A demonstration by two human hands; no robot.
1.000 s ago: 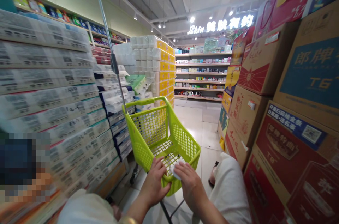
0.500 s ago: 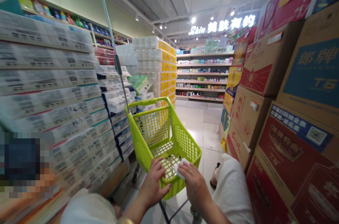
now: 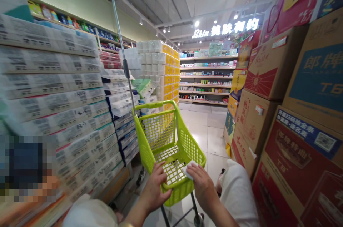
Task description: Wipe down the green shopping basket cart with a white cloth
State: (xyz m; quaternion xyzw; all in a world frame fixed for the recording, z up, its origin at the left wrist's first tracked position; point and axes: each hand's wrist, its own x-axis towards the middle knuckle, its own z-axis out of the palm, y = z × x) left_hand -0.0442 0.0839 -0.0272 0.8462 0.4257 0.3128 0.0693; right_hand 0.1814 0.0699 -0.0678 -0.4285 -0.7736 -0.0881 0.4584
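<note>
A lime-green plastic shopping cart basket (image 3: pixel 187 144) stands in front of me in a shop aisle, with nothing in it. My left hand (image 3: pixel 155 187) grips its near rim, fingers curled over the edge. My right hand (image 3: pixel 202 186) presses a small white cloth (image 3: pixel 189 169) against the near right corner of the rim. A thin metal pole (image 3: pixel 120 41) rises from the cart's left side toward the ceiling.
Stacked packs of tissue paper (image 3: pixel 59 102) fill the shelves at left. Cardboard cartons (image 3: pixel 294 105) are piled high at right. A tiled aisle floor (image 3: pixel 206 134) runs ahead to far shelves of small goods (image 3: pixel 206 80). My knees in light trousers (image 3: pixel 235 191) show below.
The view has shifted slightly and the cart has edged to the right. My right hand with the cloth has slid rightward along the near rim. The left hand keeps its grip.
</note>
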